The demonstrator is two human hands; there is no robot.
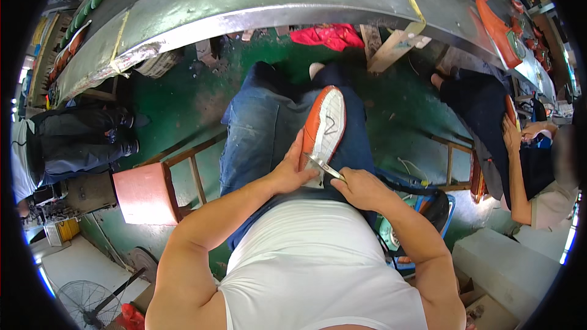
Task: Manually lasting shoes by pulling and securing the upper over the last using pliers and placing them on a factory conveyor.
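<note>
On my lap, over blue jeans (257,122), lies an orange shoe (330,123) with its pale, unfinished underside turned up and a dark squiggle marked on it. Its toe points away from me. My left hand (290,170) is wrapped round the near left side of the shoe, close to the heel. A short metal hand tool (324,167) is gripped in my right hand (365,189), its metal end against the heel part of the underside. Exactly what kind of tool it is, I cannot tell.
A long metal-topped bench (244,0) curves across the front. Several orange shoes (498,33) lie on its right. Co-workers sit at the right (489,116) and left (79,140). A pinkish stool (145,194) stands left, a fan (92,305) behind it. Red cloth (327,36) lies under the bench.
</note>
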